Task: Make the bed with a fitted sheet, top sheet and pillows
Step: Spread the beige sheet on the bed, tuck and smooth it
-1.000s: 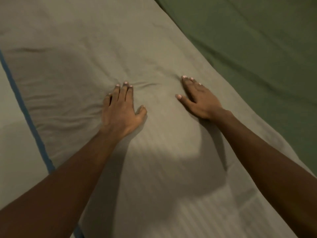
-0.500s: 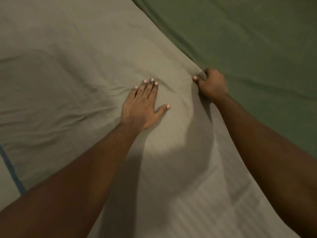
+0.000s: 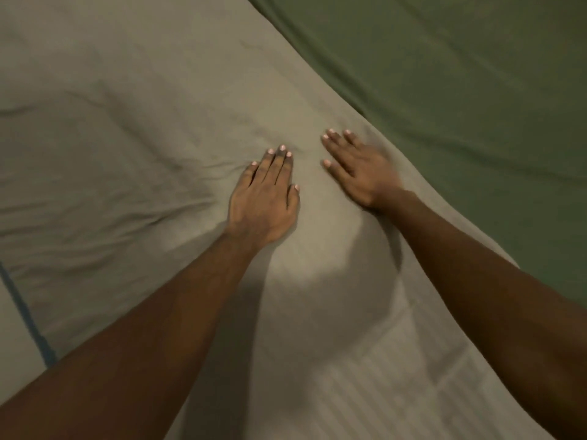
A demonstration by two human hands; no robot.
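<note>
Smoothing step: left hand [image 3: 265, 198] and right hand [image 3: 359, 169], fingers straight, press the beige sheet [image 3: 127, 74]; its creases [image 3: 181, 185] probably need sweeping next.

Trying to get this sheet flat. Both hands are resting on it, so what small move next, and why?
Probably sweep the left hand leftward over the beige sheet: creases bunch just left of it, while the cloth around the right hand looks smoother.
</note>
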